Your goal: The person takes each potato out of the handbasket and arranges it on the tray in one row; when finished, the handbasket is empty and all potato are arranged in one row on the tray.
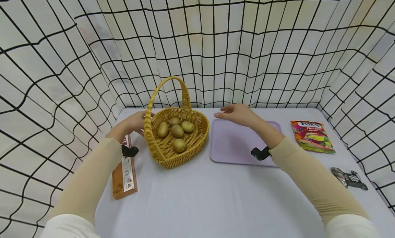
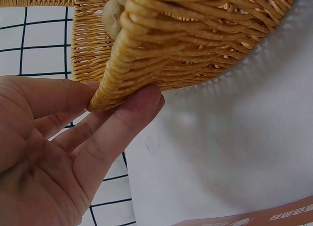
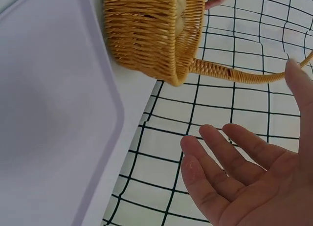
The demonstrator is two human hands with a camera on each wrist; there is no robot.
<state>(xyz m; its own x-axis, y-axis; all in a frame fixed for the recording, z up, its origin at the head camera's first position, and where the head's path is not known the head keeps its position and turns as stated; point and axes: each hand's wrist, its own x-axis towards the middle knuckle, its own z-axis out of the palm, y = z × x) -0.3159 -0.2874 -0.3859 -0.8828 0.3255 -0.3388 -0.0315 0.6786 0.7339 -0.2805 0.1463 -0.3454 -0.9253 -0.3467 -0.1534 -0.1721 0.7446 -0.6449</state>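
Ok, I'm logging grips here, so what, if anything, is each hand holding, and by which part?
The left hand pinches the wicker basket by its rim, on the left side. The right hand holds nothing.

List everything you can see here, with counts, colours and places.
table: one, white, underneath
wicker basket: one, golden, left of centre
potatoes: five, yellow-brown, inside the basket
tray: one, lilac, right of the basket
Fox's Fruits packet: one, multicoloured, right of the tray
long box: one, orange-brown and white, left of the basket
small patterned item: one, black and silver, by the table's right edge; unidentifiable
grid-patterned cloth: count unclear, white and black, back and sides
wrist devices: two, black, one per wrist
sleeves: two, beige and white, both arms
left hand: one, bare, pinching the basket's edge
right hand: one, bare, by the tray's far edge
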